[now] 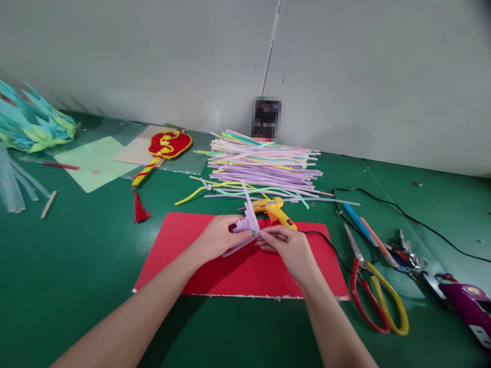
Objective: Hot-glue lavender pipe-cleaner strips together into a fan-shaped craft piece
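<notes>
Above a red board point(234, 275), my left hand point(219, 238) is closed around a bundle of lilac pipe cleaners point(249, 219), some standing up and some pointing down to the left. At the bundle's right side, my right hand point(286, 244) pinches the end of a lilac strand between thumb and fingertips. The fingers partly cover where the strands meet. Just behind my hands lies a yellow glue gun point(275, 207), its nozzle pointing left.
A pile of pastel pipe cleaners point(266, 166) lies behind the glue gun. Scissors point(363, 268), pens point(360, 225) and a purple tool point(467, 304) are at right, near a black cable point(405, 214). A red fan-shaped ornament point(172, 144) and glue sticks point(8, 178) lie left.
</notes>
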`<action>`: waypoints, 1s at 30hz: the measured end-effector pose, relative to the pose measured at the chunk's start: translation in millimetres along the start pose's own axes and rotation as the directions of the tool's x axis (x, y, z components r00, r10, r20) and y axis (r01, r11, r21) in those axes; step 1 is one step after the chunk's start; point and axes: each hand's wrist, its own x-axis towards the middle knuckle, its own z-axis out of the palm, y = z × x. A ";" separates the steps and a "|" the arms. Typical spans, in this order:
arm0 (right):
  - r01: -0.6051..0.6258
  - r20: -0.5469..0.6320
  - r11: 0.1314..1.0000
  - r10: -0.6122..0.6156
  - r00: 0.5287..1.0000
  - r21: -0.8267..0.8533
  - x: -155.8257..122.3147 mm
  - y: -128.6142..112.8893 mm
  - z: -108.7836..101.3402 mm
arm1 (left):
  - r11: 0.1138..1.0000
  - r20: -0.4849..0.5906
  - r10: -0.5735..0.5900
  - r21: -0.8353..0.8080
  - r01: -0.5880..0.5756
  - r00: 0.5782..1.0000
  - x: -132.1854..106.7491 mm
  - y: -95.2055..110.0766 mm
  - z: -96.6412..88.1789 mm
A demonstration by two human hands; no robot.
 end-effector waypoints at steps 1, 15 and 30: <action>-0.001 0.000 1.000 0.001 1.000 -0.003 0.2 0.1 0.0 | 1.000 0.003 0.001 -0.004 -0.001 1.000 0.0 -0.2 0.0; 0.001 -0.009 1.000 -0.001 1.000 -0.012 -0.9 -1.5 1.5 | 1.000 -0.007 -0.014 0.007 0.014 1.000 -0.1 0.4 0.1; -0.012 -0.019 1.000 0.011 1.000 -0.015 -1.5 -3.8 2.8 | 1.000 -0.001 -0.028 -0.001 0.028 1.000 0.6 0.3 0.1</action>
